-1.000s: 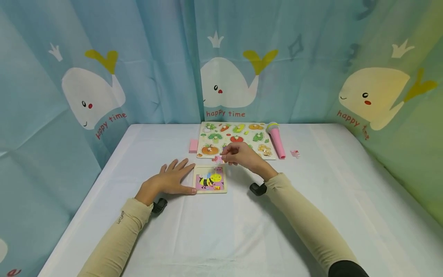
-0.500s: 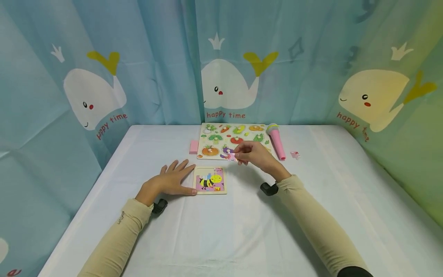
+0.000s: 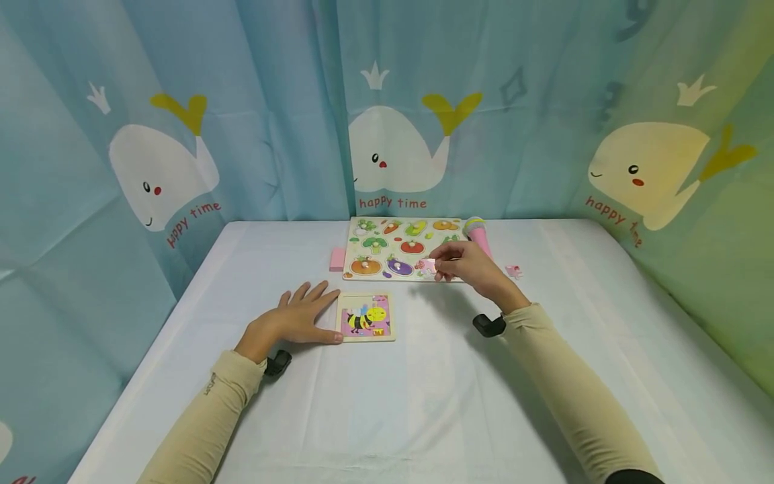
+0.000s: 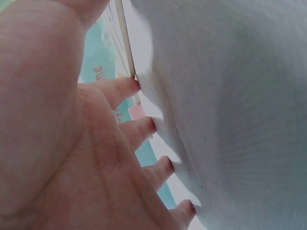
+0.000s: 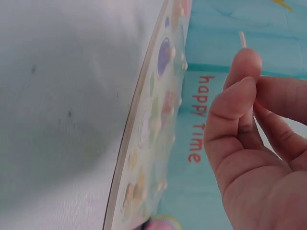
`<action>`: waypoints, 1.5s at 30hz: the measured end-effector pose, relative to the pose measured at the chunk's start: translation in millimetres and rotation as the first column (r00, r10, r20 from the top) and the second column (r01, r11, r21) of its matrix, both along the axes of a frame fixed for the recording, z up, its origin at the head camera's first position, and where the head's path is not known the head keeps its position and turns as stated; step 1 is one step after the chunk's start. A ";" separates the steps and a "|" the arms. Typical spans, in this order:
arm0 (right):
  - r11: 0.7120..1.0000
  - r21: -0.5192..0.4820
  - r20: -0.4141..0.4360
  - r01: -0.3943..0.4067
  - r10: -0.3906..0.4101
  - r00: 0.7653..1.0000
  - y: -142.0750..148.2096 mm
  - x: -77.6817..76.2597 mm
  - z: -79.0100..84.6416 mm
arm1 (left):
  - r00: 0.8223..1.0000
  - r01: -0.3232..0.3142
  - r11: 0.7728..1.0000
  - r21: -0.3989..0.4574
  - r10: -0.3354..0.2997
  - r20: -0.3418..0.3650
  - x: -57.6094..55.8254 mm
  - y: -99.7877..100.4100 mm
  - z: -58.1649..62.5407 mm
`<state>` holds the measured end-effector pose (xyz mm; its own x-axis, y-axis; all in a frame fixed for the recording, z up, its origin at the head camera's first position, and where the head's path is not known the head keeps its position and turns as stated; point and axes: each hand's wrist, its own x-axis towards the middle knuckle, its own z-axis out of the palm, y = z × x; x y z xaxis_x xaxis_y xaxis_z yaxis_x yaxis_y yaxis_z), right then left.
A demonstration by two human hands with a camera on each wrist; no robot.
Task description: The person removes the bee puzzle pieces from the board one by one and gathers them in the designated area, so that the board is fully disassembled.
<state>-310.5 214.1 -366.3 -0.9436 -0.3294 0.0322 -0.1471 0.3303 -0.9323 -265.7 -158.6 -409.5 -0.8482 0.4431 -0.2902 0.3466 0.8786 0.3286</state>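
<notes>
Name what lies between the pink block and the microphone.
In the head view, the vegetable puzzle board lies between the pink block and the microphone.

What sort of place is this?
Perhaps a children's play corner, though I can't be certain: a cartoon whale curtain hangs behind, with a bee puzzle and a pink toy microphone in front.

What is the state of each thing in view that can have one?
Square wooden-framed bee puzzle: flat, top-left apparently unfilled.
Bare left hand: fingers spread, touching that puzzle.
Pink-and-red puzzle piece: lifted, pinched by bare right hand.
Small pink puzzle piece: lying loose.
White rectangular vegetable board: lying flat.
Pink toy microphone with grey head: lying, partly hidden.
Pink rectangular block: lying beside board.
</notes>
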 end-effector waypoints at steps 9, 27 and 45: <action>0.997 -0.004 0.004 0.077 -0.077 0.997 20.7 1.6 0.4 | 1.000 -0.003 1.000 0.009 0.003 -0.002 0.5 0.1 -1.7; 0.981 -0.071 0.004 0.181 -0.181 0.983 64.6 1.0 -1.2 | 1.000 0.004 1.000 0.013 -0.004 -0.008 1.3 0.4 -1.2; 0.945 -0.022 0.049 0.328 -0.326 0.944 105.6 -4.4 -8.7 | 1.000 0.015 0.999 0.030 -0.015 0.009 3.0 -0.2 1.9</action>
<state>-314.9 319.7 -375.0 -1.0000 -0.0022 -0.0063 0.0052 0.3256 -0.9455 -262.8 -158.8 -407.6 -0.8387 0.4640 -0.2849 0.3560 0.8632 0.3578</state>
